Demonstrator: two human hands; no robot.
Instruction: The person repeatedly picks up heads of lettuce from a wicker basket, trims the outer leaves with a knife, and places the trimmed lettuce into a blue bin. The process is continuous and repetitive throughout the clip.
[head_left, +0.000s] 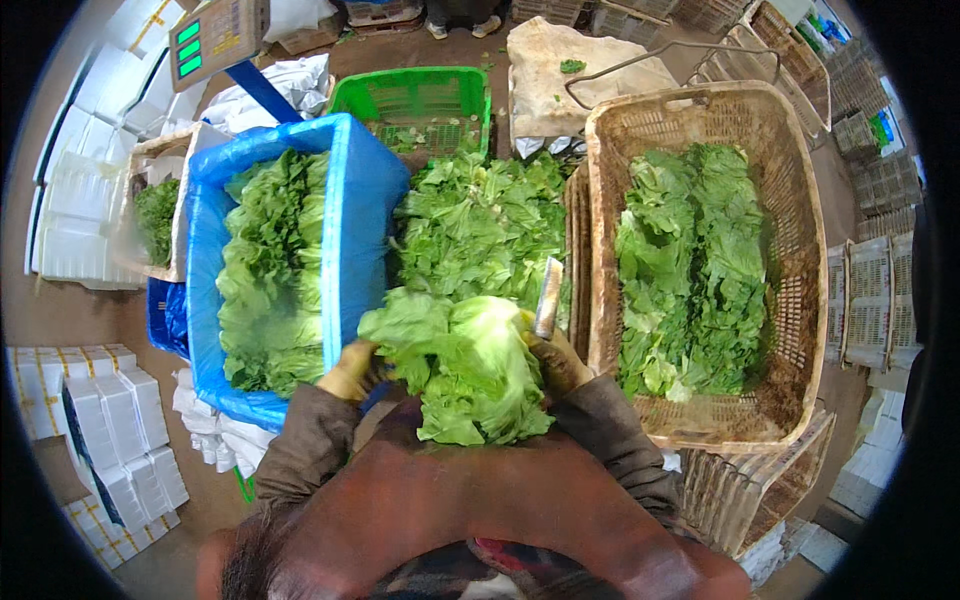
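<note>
A leafy head of lettuce (487, 360) is held in front of my apron between both gloved hands. My left hand (356, 369) grips its left side, with some fingers hidden by leaves. My right hand (556, 360) is closed around a knife (549, 296), blade pointing up, and also touches the lettuce's right side. Left of the hands stands a crate lined with blue plastic (339, 225), holding packed lettuce. To the right, a large dirty plastic basket (806, 300) holds two rows of lettuce (727, 277). Loose lettuce leaves (480, 225) are heaped straight ahead.
Behind the leaf heap is a green crate (411, 79) with leaf scraps. A scale display (214, 41) rises on a blue post at upper left. White foam boxes (124, 442) stand at left, stacked crates (750, 487) at lower right. A person's shoes (465, 28) show at the top.
</note>
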